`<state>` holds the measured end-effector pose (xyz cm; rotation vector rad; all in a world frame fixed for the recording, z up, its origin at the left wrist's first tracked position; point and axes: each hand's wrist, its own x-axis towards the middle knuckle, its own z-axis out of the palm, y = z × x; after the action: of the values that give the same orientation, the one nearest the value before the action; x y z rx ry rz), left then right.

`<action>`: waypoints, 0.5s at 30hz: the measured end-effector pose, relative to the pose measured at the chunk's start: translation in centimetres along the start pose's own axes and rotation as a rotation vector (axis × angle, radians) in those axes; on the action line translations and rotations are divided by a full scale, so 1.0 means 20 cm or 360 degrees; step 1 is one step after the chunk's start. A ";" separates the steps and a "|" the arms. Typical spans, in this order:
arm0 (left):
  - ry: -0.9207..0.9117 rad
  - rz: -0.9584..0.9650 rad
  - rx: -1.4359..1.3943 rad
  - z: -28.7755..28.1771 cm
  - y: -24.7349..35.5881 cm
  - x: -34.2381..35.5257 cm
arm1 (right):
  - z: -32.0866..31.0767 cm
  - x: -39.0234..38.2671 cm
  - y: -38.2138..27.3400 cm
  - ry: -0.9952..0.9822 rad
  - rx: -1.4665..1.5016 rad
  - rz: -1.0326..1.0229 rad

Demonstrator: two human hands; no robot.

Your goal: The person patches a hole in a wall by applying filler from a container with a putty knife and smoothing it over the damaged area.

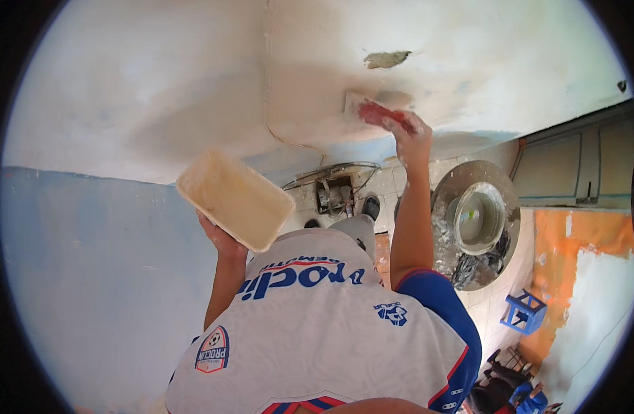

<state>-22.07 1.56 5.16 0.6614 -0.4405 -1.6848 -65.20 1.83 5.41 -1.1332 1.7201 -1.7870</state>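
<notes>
Head view, looking down on a person in a white shirt (317,324) with blue sleeves, facing a stained pale wall (193,62).

The right hand (412,140) reaches up and forward, its fingers wrapped around the red handle of a trowel (379,113). The trowel is at the wall, right of centre, just below a bare grey patch (387,60). Its long axis lies nearly level, sloping slightly down to the right; the pale blade end points left, the handle end toward the hand. Whether the whole blade touches the wall cannot be told.

The left hand (224,237) grasps a cream tub (235,200) by its lower left side; most of its fingers are hidden behind it. The tub is left of centre, in front of the person's chest and well apart from the trowel. It is rectangular with rounded corners, its long axis running from upper left to lower right and its broad face turned up to the camera.

A thin cable (266,83) runs down the wall between the two hands. On the right, a pale basin (478,218) sits on a round grey table (447,183), with black plastic (471,268) beside it. Further off is a blue stool (524,312).
</notes>
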 end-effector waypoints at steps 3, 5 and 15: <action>0.0037 0.0084 -0.0034 0.04 0.00 0.00 | -0.23 0.11 0.06 0.0387 0.0232 0.0025; 0.0024 0.0173 0.0004 0.03 -0.01 -0.01 | -0.34 0.07 -0.15 0.0395 0.0489 -0.0014; -0.0004 0.0261 -0.0011 -0.06 0.01 0.00 | -0.20 0.06 -0.04 0.0485 0.0399 0.0016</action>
<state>-21.12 1.59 4.37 0.6016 -0.4778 -1.5317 -68.78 3.52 6.93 -0.7787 1.5939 -2.1864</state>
